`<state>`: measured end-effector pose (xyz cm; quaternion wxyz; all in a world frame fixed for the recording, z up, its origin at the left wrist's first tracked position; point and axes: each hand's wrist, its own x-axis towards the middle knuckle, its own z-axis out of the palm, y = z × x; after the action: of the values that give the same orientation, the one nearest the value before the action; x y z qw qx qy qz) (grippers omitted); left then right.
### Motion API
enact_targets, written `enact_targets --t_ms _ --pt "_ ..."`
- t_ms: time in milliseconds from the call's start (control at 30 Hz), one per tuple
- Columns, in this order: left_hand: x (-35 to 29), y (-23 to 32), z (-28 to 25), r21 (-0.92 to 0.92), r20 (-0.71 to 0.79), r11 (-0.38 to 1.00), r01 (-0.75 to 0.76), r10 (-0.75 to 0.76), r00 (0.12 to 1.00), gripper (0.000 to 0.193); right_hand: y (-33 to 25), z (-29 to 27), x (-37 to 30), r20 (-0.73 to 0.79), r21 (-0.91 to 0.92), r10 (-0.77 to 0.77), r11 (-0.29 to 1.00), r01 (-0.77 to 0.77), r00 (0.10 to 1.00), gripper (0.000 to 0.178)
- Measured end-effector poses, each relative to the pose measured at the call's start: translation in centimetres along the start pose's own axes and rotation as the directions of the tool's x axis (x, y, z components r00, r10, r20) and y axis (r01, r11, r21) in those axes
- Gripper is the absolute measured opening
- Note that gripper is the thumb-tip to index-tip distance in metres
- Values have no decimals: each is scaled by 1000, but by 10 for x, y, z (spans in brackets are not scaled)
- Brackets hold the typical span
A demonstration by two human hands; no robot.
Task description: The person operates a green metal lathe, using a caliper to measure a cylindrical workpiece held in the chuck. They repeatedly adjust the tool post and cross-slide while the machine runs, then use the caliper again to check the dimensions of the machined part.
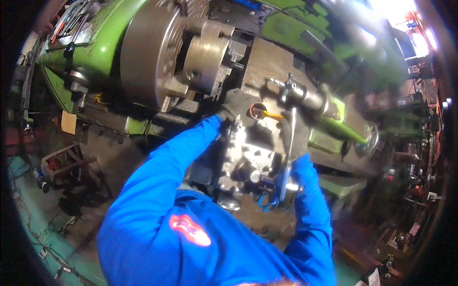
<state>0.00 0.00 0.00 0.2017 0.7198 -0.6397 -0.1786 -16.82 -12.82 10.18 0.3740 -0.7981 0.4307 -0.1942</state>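
Note:
My left hand, in a dark grey glove, is closed round a small round cup with a reddish rim, over the lathe's carriage. A thin yellow stick runs from the cup's mouth to my right hand, also gloved, whose fingers are closed on its end. What the stick carries inside the cup is hidden. A long pale metal bar lies against the right glove; how it is held is unclear. Just below both hands stands the tool post.
The large lathe chuck grips a thick metal ring at the upper left. A drill bit sticks out of the tailstock, which has a handwheel. Blue-handled tool lies near my right wrist. Tools cover the headstock tray.

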Motion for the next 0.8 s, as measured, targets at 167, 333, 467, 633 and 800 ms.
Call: enact_targets --t_ms 167,333,467,633,800 --pt "64 -48 -19 -7 -224 996 -86 83 971 70 3 -5 10 14 485 207 854 -187 978 21" --pt "63 -35 -55 -119 -134 992 -44 28 991 71 0 -10 9 63 593 232 773 -224 971 25" --pt "66 -25 -68 -137 -69 991 3 -12 998 73 13 -12 11 52 598 232 772 -216 971 27" --pt "67 -31 -57 -162 -120 987 -3 -17 993 73 2 -10 9 28 524 121 843 -118 992 29" --pt "60 -32 -55 -159 -198 987 -26 -6 980 67 -12 -8 7 36 458 107 882 -112 994 28"
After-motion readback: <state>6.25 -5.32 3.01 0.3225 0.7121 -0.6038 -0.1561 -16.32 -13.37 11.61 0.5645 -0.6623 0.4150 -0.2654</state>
